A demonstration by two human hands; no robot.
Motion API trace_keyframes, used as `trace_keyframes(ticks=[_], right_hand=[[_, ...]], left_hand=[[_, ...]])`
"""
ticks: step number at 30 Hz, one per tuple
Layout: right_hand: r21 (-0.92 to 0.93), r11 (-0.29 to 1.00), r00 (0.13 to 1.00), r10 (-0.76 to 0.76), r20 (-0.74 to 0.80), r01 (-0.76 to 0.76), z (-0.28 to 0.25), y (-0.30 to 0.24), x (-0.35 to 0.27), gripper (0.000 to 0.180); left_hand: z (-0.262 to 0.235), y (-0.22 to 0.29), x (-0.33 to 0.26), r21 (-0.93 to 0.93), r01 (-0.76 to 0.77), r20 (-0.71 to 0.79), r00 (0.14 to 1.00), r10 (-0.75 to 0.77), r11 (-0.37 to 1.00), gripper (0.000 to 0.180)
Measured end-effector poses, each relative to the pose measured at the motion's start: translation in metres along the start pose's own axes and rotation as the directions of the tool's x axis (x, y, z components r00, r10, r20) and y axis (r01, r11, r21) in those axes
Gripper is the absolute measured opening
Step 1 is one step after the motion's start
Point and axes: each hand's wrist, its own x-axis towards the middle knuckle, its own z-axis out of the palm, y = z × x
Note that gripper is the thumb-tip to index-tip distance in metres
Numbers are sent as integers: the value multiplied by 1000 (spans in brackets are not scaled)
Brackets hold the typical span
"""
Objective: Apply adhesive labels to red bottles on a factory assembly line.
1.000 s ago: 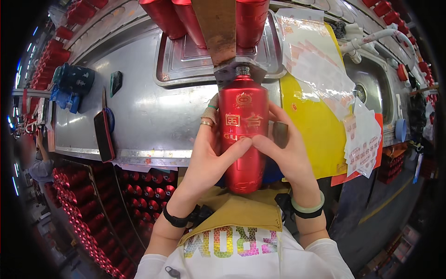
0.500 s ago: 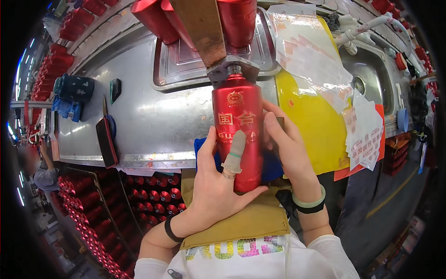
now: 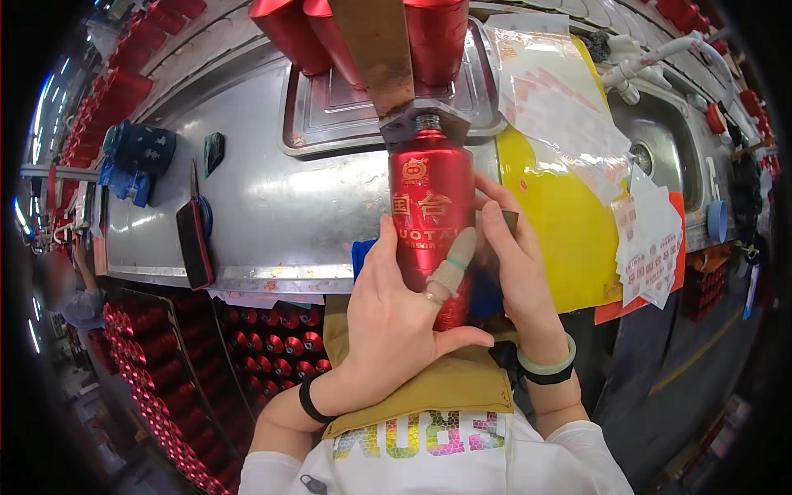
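A glossy red bottle (image 3: 431, 175) with gold lettering lies in front of me, its threaded neck at a metal holder (image 3: 425, 114) on a brown bar. My left hand (image 3: 396, 309) wraps the bottle's left side and lower end. One of its fingers, in a grey cloth finger cover (image 3: 455, 257), rests across the front, and the thumb reaches past the base. Against the right side, my right hand (image 3: 520, 256) is curled, its fingertips partly behind the bottle. A small dark block (image 3: 510, 219) shows beside those fingers; whether the hand touches it I cannot tell.
On the metal worktop (image 3: 272, 206) lie a knife (image 3: 194, 186) and a dark red flat tool (image 3: 195, 247). Larger red bottles (image 3: 433, 41) stand on a metal tray (image 3: 301, 124). Printed sheets (image 3: 561, 107) cover a yellow mat (image 3: 557, 231) beside a sink (image 3: 668, 153). Racked red bottles (image 3: 280, 346) sit below.
The bottle has turned a little, its lettering shifting toward its left side. My left hand's covered finger has slid right across the front. The view has shifted slightly.
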Motion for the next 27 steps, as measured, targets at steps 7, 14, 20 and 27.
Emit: trace_keyframes(ticks=[7, 14, 20, 27], right_hand=[[-64, 998, 1000, -25, 8, 26, -4, 4, 1, 50], [60, 994, 995, -91, 48, 88, -5, 12, 3, 43], [-100, 993, 997, -65, 49, 70, -6, 5, 2, 47], [-101, 995, 999, -26, 22, 28, -12, 11, 3, 46]], left_hand=[[5, -9, -8, -176, 88, -57, 993, -99, 981, 109], [-7, 4, 7, 12, 100, 29, 995, -100, 995, 106], [-3, -3, 9, -66, 184, -7, 983, -185, 981, 114], [-4, -20, -3, -323, 94, 30, 996, -89, 942, 107]])
